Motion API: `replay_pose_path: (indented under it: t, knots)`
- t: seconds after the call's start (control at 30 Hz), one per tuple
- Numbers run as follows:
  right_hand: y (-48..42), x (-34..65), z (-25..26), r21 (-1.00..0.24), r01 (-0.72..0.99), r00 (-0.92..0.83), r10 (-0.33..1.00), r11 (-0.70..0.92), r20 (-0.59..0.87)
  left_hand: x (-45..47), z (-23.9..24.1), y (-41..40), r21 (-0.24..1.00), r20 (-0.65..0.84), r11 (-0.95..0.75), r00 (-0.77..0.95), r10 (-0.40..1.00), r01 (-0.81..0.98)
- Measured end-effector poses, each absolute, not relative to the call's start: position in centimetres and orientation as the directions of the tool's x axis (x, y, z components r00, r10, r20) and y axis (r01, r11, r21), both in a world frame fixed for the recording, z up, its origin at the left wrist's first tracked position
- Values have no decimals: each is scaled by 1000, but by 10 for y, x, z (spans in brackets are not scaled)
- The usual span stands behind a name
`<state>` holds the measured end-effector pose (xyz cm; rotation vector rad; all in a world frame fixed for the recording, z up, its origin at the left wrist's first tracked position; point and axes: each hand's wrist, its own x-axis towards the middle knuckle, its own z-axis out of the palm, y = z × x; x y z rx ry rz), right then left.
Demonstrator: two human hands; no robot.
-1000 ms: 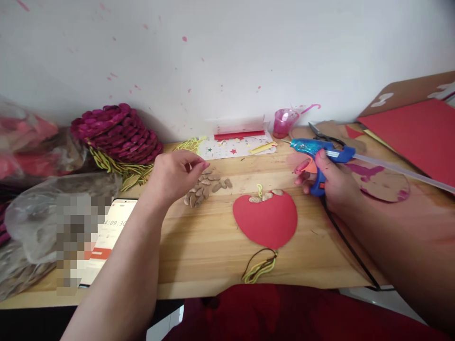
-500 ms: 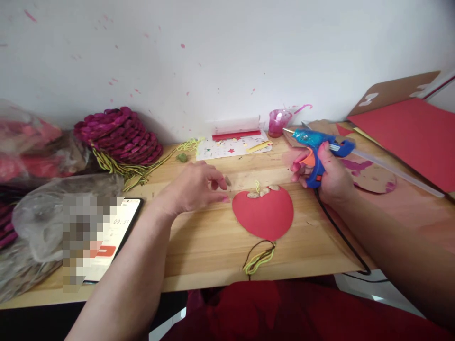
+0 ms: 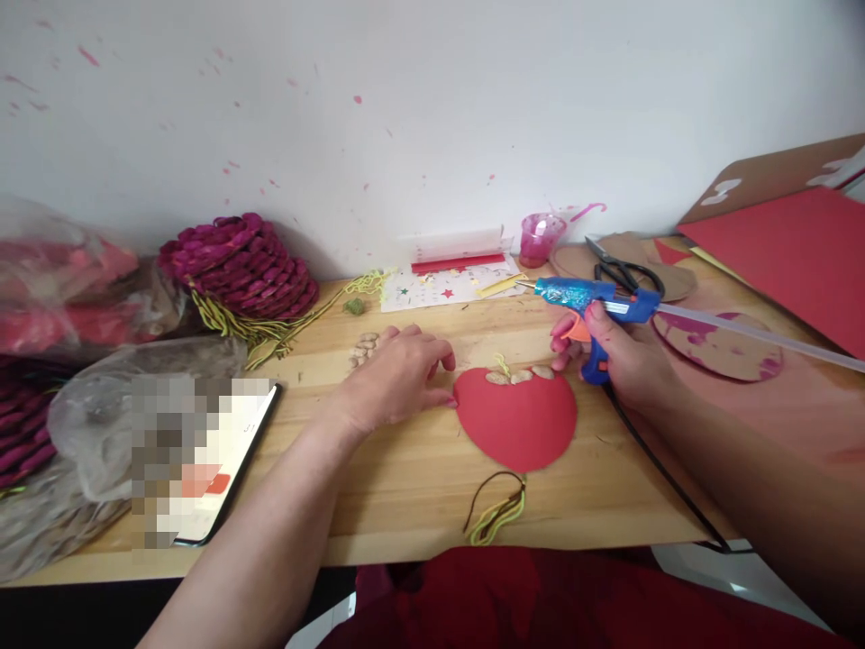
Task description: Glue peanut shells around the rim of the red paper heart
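Note:
A red paper cutout point(image 3: 517, 424), rounded and narrowing towards me, lies flat on the wooden table. Along its far edge sits a row of peanuts point(image 3: 520, 376) in their shells, with a yellow yarn loop point(image 3: 501, 362) among them. A yellow and brown yarn tassel point(image 3: 496, 514) extends from its near end. My left hand point(image 3: 405, 374) is at the cutout's left edge, thumb and index finger apart, with nothing visible between them. Beyond that hand lie more peanuts point(image 3: 365, 346), partly hidden. My right hand point(image 3: 618, 351) grips a blue glue gun point(image 3: 598, 302), its nozzle pointing left and a glue stick out the back.
Scissors point(image 3: 625, 273) lie behind the glue gun, near a pink-stained plastic cup point(image 3: 541, 239). A paper sheet with stars point(image 3: 432, 288) is by the wall. A magenta braided bundle point(image 3: 240, 266), plastic bags point(image 3: 87, 433) and a phone point(image 3: 223, 469) are left; red card point(image 3: 784, 261) is right.
My left hand has come closer to the cutout's left edge. The glue gun has shifted left and down, uncovering the scissors. More of the peanuts behind my left hand now show.

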<state>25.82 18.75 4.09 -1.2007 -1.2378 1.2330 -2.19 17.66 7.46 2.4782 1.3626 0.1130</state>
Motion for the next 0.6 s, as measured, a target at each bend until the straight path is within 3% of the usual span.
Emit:
replay_pose_path:
  t: [0.13,0.3,0.6]
  knots:
    - [190,264,39,-999,37,-32,999,3,2,-30,79,179,319,-34,-461,496,868,828]
    - [189,266,40,-999,49,6,1000,22,22,-56,82,189,245,109,-323,305,946,914]
    - [185,262,45,-995,95,57,998,-7,-2,-55,80,191,272,12,-378,389,921,885]
